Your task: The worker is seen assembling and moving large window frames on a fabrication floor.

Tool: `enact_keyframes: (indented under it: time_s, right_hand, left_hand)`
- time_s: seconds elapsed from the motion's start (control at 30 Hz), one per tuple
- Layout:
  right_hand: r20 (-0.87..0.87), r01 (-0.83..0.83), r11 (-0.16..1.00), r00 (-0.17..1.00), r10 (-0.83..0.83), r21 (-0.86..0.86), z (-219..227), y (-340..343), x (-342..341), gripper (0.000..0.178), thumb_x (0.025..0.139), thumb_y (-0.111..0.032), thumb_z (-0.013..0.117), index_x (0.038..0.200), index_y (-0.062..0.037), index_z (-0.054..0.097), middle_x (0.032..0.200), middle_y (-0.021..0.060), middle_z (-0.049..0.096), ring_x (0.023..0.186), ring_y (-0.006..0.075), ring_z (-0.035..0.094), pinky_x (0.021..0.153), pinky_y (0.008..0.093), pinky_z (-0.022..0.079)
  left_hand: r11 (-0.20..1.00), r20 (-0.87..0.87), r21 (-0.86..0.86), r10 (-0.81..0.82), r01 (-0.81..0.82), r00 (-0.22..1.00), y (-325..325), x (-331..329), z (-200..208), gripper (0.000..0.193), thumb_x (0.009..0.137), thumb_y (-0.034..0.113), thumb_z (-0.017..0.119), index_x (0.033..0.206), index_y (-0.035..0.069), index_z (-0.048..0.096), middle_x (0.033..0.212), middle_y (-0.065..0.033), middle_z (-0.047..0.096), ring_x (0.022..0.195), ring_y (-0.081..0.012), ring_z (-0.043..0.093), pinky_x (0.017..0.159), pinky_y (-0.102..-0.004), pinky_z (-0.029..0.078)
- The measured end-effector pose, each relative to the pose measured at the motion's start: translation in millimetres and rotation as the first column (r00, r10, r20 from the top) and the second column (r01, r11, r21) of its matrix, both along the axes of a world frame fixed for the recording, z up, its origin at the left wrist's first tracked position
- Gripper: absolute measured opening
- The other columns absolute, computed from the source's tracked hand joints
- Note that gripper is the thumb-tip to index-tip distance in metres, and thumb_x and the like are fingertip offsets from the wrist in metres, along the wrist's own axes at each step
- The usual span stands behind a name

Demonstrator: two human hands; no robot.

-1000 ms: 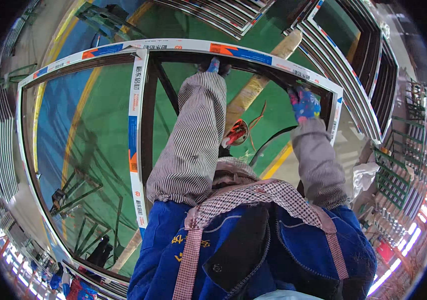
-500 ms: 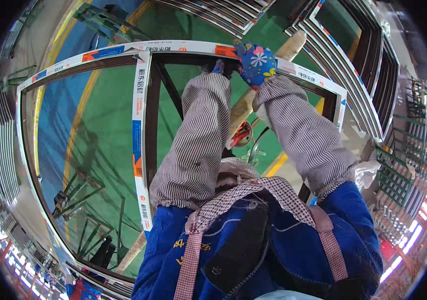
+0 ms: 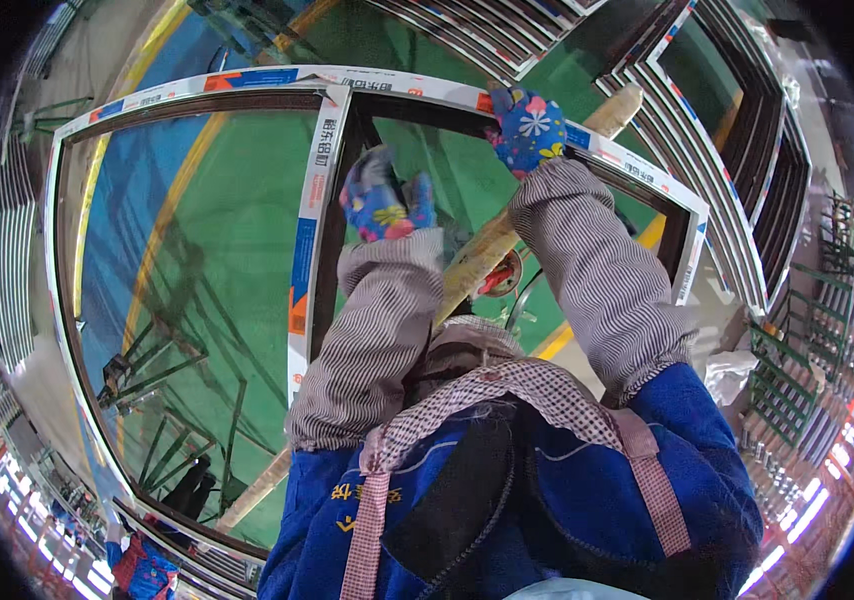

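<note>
"Your left hand (image 3: 388, 195), blurred, hangs with thumb and fingers apart over the frame (image 3: 305, 250), seemingly holding nothing. Your right hand (image 3: 527, 132) lies across the far bar (image 3: 412, 84)."

"Is it gripping?"

"Can't tell. The frame spreads before you, a tan beam (image 3: 482, 258) passing underneath. I'd steady that bar with your right palm and press evenly, so nothing twists."

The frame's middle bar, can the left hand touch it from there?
Probably yes: the left hand is raised just to the right of the middle bar, and I see nothing between them.
</note>
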State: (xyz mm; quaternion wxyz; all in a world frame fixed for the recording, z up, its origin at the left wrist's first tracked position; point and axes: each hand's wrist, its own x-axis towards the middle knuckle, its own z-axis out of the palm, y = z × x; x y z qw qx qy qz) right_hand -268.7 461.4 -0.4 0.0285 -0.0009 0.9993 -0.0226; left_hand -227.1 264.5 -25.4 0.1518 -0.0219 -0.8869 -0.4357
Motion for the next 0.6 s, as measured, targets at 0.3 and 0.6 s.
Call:
enact_keyframes:
  time_s: [0.3,0.6]
  right_hand:
    - [-0.139,-0.099,0.985,0.983,0.118,0.140,-15.5,-25.3,-20.0,0.068,0.073,-0.033,0.070,0.131,-0.0111,0.042,0.106,0.0098,0.057,0.095,0.0262,0.057,0.077,0.0403,0.046]
    - [-0.091,-0.015,0.995,0.996,0.024,0.096,-1.7,-38.5,-23.2,0.055,0.073,-0.041,0.068,0.119,-0.0138,0.050,0.105,0.0085,0.057,0.095,0.0263,0.058,0.079,0.0402,0.048]
  left_hand:
    - [0.441,0.611,0.773,-0.323,-0.456,0.723,-21.9,-23.2,-86.2,0.039,0.076,0.029,0.067,0.108,0.008,0.058,0.096,-0.0088,0.060,0.084,-0.0227,0.059,0.074,-0.0390,0.050]
    - [0.436,0.579,0.785,-0.264,-0.440,0.771,-22.9,-31.8,-91.0,0.036,0.078,0.027,0.066,0.107,0.008,0.058,0.092,-0.0086,0.060,0.079,-0.0220,0.059,0.070,-0.0382,0.050]
